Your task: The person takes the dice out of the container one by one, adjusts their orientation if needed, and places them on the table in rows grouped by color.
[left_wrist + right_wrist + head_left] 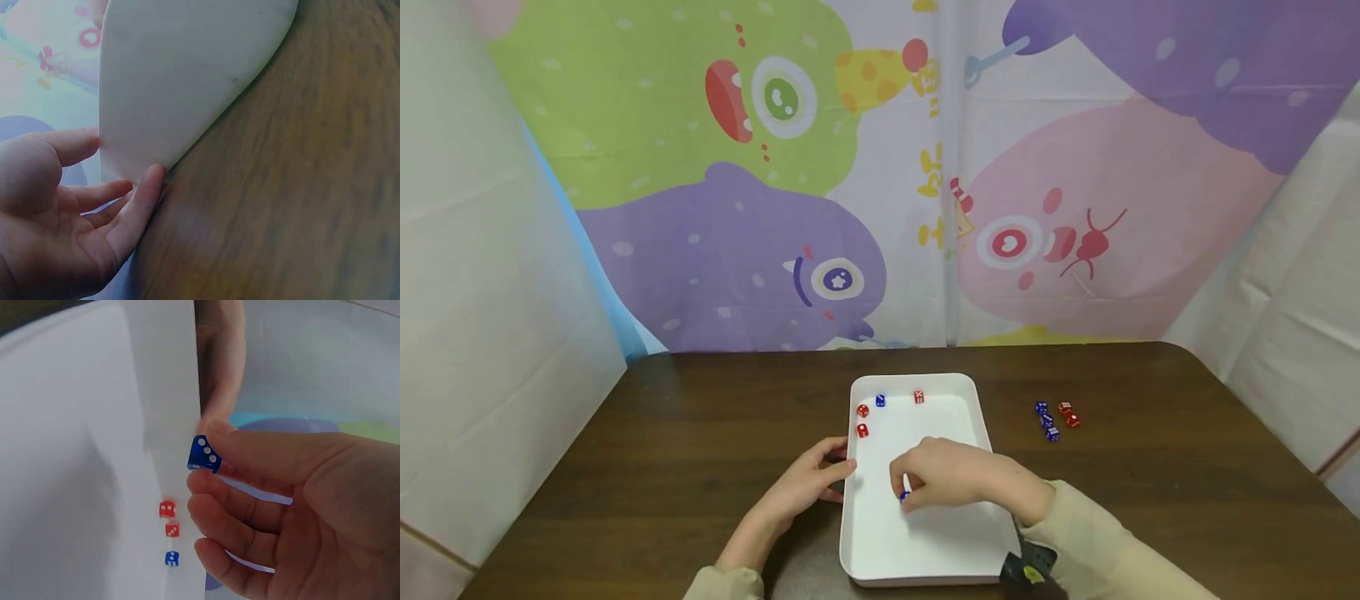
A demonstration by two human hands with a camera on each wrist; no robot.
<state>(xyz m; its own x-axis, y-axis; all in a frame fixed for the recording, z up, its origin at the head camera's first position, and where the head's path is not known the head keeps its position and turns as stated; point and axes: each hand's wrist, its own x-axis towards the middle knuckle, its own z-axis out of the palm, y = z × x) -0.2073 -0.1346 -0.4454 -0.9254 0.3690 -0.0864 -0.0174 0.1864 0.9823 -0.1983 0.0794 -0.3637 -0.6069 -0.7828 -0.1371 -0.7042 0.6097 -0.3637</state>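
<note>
My right hand [943,472] is over the white tray [932,537], pinching a blue die [204,455] between thumb and fingertips. White pips show on the die in the right wrist view. At the tray's left side is my left hand [812,477], its thumb at the rim and its relaxed fingers against the outer wall [187,81]. Inside the tray, two red dice [862,431] lie along the left wall. Near the far wall are another blue die [881,401] and a red die [919,397].
Right of the tray, several blue dice [1047,421] and two red dice [1072,421] lie grouped on the dark wooden table [722,417]. A cartoon-print curtain [917,292] hangs behind the table, with white cloth [497,292] at the sides.
</note>
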